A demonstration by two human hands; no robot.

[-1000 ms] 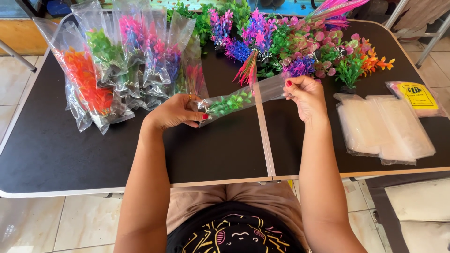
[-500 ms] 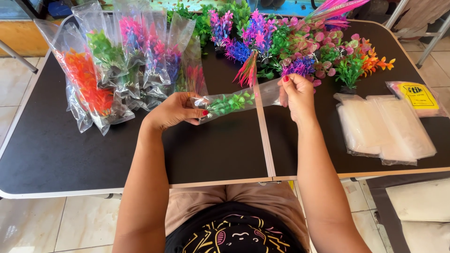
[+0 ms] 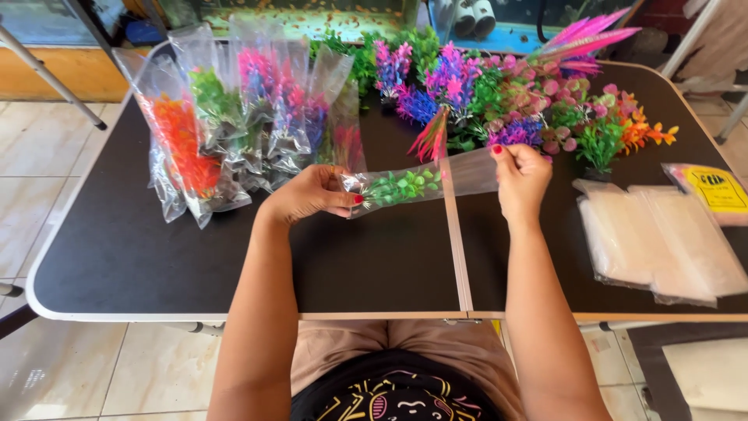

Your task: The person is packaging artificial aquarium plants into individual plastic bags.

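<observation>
Left hand: the left hand (image 3: 312,196) grips the bottom end of a narrow clear plastic bag holding a small green plastic plant (image 3: 405,185); its fingers (image 3: 348,199) are closed around the bag's weighted end.
Right hand: the right hand (image 3: 520,178) pinches the open top end of the same bag, fingers closed on the plastic film.
Bag position: held level, just above the black folding counter (image 3: 156,265), stretched between both hands near the counter's middle seam.
Behind the left hand: a leaning row of filled clear bags with orange, green, pink and purple plastic plants (image 3: 234,117), standing on the counter's far left part.
Behind the right hand: a loose heap of unbagged plastic plants in green, purple, pink and orange (image 3: 514,93), spread along the far edge.
Right of the right hand: a flat stack of empty clear plastic bags (image 3: 662,242), lying well apart from the hand, with a yellow-labelled packet (image 3: 717,191) touching its far side.
Floor: pale tiles (image 3: 47,179) around the counter.
</observation>
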